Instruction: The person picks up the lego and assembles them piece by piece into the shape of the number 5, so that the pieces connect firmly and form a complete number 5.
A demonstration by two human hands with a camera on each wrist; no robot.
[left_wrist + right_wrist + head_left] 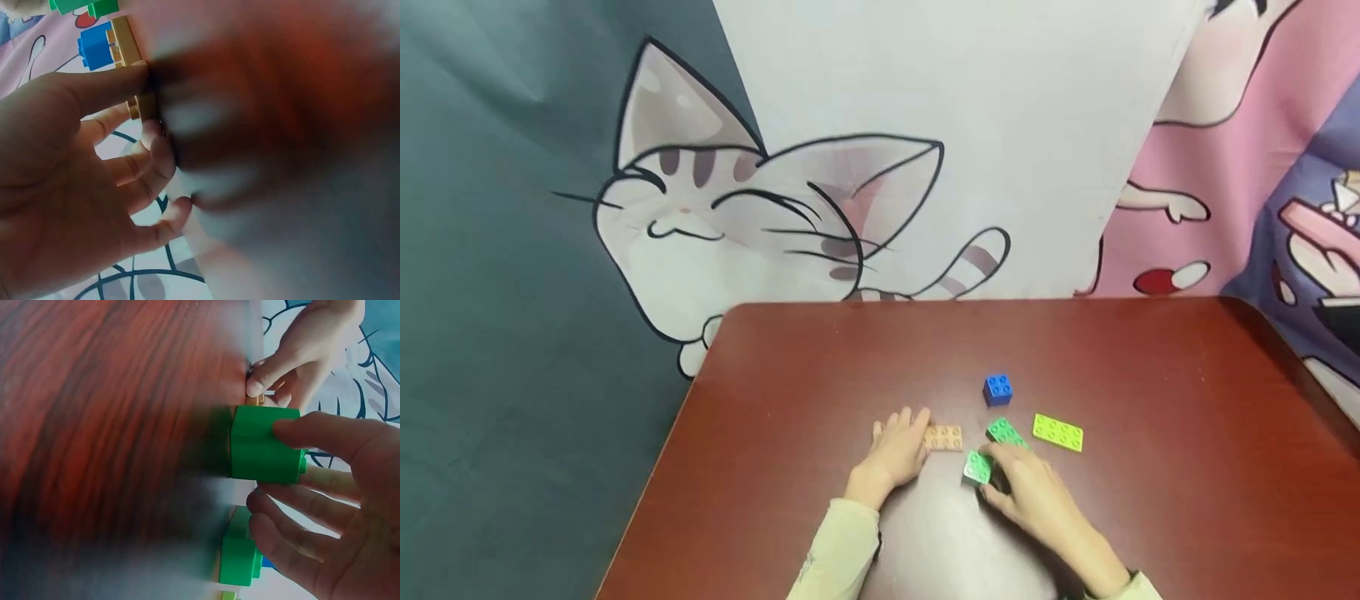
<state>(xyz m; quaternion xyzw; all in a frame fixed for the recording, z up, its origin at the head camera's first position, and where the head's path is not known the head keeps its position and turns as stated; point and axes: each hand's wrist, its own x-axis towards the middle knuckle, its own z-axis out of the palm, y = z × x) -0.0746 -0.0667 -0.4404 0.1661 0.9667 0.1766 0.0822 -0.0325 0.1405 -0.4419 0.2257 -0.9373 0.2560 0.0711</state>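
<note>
My left hand (pixel 892 452) is at the left end of a thin tan building brick (pixel 945 437) that lies flat on the table. In the left wrist view the thumb and index finger pinch that tan brick (pixel 128 40), while the other fingertips reach down to the tabletop. A small square green brick (pixel 976 468) is gripped by my right hand (pixel 1037 496). In the right wrist view the thumb lies on one side of this green brick (pixel 262 447), fingers on the other. Just beyond that hand, partly covered by it, lies a longer green brick (pixel 1004 432).
Farther back on the reddish-brown table (pixel 820 358) stands a small square blue brick (pixel 997 390). A thin lime brick (pixel 1058 432) lies to the right of the longer green one. Behind the table's far edge hangs a cartoon-printed cloth (pixel 730 242).
</note>
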